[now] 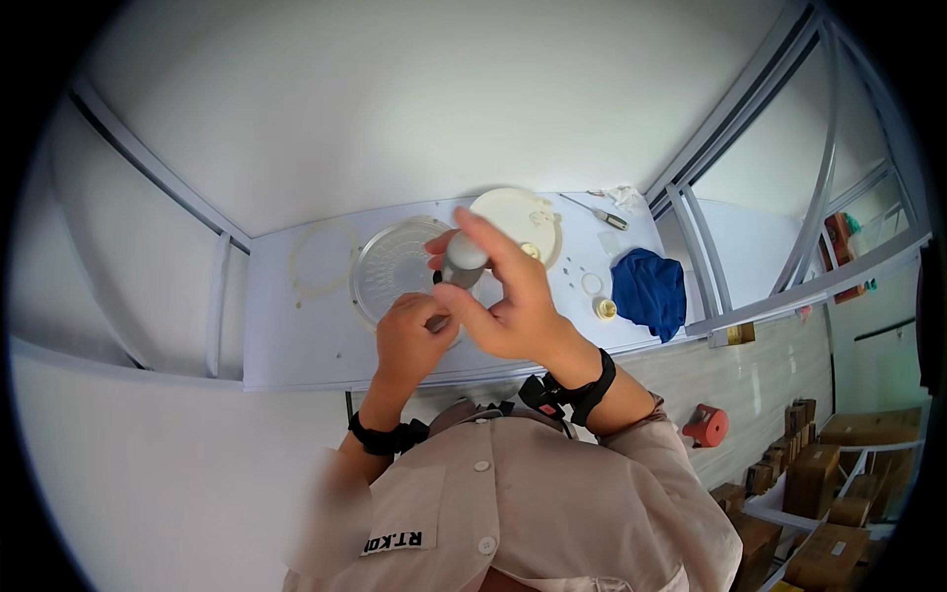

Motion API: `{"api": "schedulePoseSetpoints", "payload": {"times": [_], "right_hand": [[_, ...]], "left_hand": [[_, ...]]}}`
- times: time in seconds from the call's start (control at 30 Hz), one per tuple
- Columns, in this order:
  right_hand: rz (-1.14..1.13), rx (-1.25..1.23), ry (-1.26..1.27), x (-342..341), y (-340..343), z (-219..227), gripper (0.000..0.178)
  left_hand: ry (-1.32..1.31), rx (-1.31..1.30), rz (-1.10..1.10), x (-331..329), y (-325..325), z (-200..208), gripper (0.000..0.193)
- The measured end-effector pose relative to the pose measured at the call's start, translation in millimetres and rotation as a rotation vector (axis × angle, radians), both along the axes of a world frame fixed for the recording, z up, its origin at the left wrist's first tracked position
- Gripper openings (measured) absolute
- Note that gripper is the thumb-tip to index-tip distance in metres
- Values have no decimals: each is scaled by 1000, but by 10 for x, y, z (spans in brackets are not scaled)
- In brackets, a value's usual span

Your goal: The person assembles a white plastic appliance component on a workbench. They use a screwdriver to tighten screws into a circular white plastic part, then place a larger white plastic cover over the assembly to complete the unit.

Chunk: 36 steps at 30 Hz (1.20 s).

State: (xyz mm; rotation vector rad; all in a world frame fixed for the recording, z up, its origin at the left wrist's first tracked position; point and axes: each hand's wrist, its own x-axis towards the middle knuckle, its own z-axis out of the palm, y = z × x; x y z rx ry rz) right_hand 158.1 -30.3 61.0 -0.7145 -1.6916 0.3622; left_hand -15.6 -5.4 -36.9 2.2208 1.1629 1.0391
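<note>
My right hand (513, 301) is closed around a grey cylinder with a lighter rounded end (464, 259), held upright above the table. Its lower part is hidden by my fingers. Just below and to the left, my left hand (412, 333) is closed in a pinch close to the right thumb; what it grips is hidden. Beneath both hands lies a round, clear ridged disc with a pale rim (367, 281). A cream round cover (498, 205) rests behind it, partly covered by my right hand.
On the white table (296, 345) lie a thin cream ring (294, 264) at left, a screwdriver (604, 216) at back right, a small cream-yellow round part (605, 310) and a blue cloth (646, 296). Metal frame posts (219, 306) flank the table. A red stool (706, 426) stands on the floor.
</note>
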Motion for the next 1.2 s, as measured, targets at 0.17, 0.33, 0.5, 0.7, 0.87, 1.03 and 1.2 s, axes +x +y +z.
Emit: {"api": "schedulePoseSetpoints", "payload": {"times": [0.17, 0.33, 0.5, 0.7, 0.87, 1.03, 1.2], "right_hand": [[-10, -77, 258, 224, -151, 96, 74], [-269, -236, 279, 599, -244, 9, 57], [-384, -734, 35, 796, -134, -576, 56], [-170, -923, 49, 529, -85, -1297, 70], [-101, -808, -47, 390, -32, -1476, 79], [-51, -795, -143, 196, 35, -1509, 90], [28, -884, -215, -27, 170, -1486, 96]], "left_hand": [[-7, 87, -60, -33, 6, -3, 12], [9, 212, -110, -87, 4, 0, 14], [73, 254, -133, -177, -7, 91, 15], [148, 439, -99, -289, -52, 60, 15], [152, 432, -81, -391, -84, -6, 15], [189, 405, -18, -601, -43, 11, 15], [222, 380, 86, -827, -48, -5, 14]]}}
